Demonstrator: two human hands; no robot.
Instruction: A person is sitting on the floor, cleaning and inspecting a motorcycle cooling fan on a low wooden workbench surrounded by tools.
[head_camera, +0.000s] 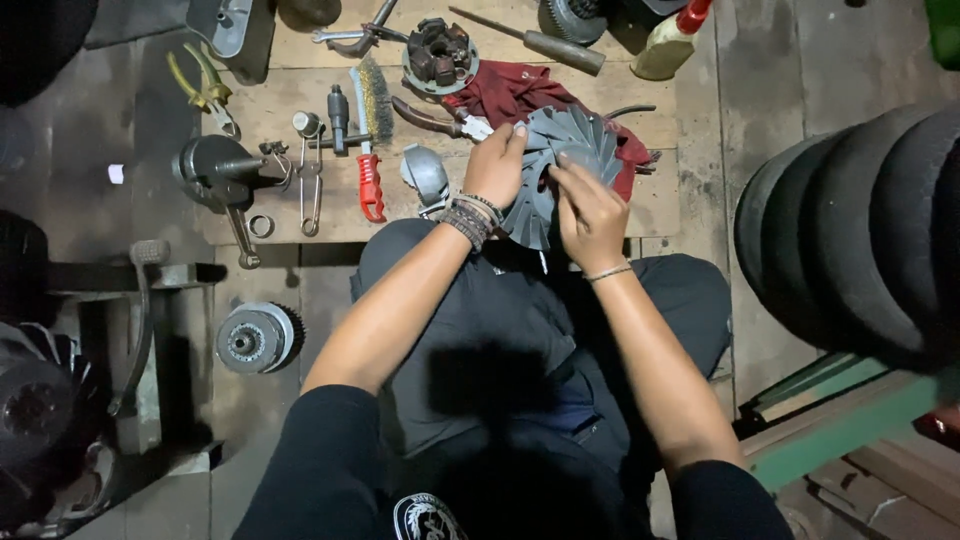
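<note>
My left hand (495, 165) grips the upper left edge of a grey finned metal disc (570, 140), a round fan-like part with curved blades. My right hand (588, 212) holds the same disc from below and to the right, fingers curled over its blades. The disc is tilted up above my knees, over the front edge of a wooden board (270, 215). A dark red rag (515, 88) lies on the board just behind the disc. Beaded bracelets circle my left wrist.
On the board lie a wire brush (375, 100), a red-handled tool (371, 187), pliers (205, 92), a screwdriver (540, 42), wrenches and a round engine part (438, 55). A clutch-like drum (258, 337) sits on the floor at left. Stacked tyres (850, 240) stand at right.
</note>
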